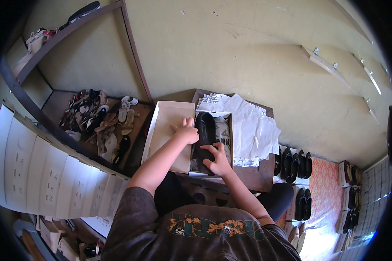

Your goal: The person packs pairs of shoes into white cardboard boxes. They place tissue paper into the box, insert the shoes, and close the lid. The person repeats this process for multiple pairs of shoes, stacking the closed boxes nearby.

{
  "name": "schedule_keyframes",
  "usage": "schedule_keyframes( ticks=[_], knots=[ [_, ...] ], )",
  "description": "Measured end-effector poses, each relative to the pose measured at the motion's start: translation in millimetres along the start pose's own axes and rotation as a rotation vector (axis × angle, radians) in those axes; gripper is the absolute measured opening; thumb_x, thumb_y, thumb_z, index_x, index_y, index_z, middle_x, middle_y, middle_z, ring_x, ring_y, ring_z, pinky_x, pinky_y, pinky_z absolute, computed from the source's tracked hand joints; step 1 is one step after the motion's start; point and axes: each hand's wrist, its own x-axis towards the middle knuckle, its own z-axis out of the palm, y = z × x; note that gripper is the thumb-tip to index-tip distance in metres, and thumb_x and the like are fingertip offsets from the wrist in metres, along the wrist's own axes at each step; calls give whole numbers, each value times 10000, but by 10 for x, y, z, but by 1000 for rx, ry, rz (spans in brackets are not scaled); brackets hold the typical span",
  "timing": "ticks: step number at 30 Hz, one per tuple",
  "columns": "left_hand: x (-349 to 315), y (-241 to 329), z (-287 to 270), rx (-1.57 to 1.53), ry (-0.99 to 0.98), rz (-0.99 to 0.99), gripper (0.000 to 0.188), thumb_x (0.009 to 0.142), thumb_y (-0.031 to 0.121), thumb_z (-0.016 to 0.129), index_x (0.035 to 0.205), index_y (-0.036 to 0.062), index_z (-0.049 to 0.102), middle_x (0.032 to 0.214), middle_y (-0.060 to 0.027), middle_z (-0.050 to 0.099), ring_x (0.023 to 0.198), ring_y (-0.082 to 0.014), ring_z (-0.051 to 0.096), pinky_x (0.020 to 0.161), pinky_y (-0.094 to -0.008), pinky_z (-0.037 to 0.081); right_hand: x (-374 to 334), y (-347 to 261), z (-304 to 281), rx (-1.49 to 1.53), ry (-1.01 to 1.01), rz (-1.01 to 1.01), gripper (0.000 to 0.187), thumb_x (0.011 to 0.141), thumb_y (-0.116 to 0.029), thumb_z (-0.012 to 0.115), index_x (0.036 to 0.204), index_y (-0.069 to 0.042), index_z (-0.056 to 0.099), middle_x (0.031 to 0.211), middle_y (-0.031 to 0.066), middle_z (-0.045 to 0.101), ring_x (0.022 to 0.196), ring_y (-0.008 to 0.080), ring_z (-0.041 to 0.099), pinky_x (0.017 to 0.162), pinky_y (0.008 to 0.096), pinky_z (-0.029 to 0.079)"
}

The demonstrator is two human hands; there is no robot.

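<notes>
shoebox [231,145], white and open, sits on a dark brown bench [263,179] in front of a seated person. inside it lies a black shoe [206,124], along the left side of the shoebox; crumpled printed tissue paper [223,129] fills the right side. just left of the shoebox is a box lid [166,135], its plain tan inside facing up.

the left hand [186,132] is at the left edge of the shoebox, beside the shoe, fingers loosely bent and partly spread; whether it grips anything cannot be told. the right hand [217,160] is over the near end of the shoebox, above the shoe, thumb and forefinger parted with a gap between them; whether they touch the shoe is unclear.

right of the shoebox, white paper sheets [250,126] overlap on the bench. farther left of the shoebox, a heap of mixed footwear [85,108] fills a shelf, with a row of white boxes [52,174] nearer the person. well right of the shoebox, black shoe pairs [286,163] stand beside a red-patterned mat [324,174].
</notes>
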Motion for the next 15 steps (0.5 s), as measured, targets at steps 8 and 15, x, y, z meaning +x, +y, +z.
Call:
schedule_keyframes(
  ticks=[8, 15],
  knots=[
    [27, 49, 21, 57, 0, -58, 387, 767, 129, 544, 1149, 158, 604, 1404, -40, 207, 1324, -264, 153, 971, -710, 160, -10, 8, 30, -38, 33, -33, 491, 607, -190, 641, 1096, -174, 603, 1074, 222, 391, 1028, 386, 449, 931, 413, 389],
    [88, 140, -98, 97, -60, -89, 394, 736, 104, 571, 1127, 122, 615, 1352, -69, 250, 1292, -298, 194, 965, -703, 201, -12, 34, 24, 5, 37, -8, 490, 600, -185, 645, 1089, -175, 611, 1069, 214, 394, 1031, 379, 447, 937, 405, 383]
  ],
)
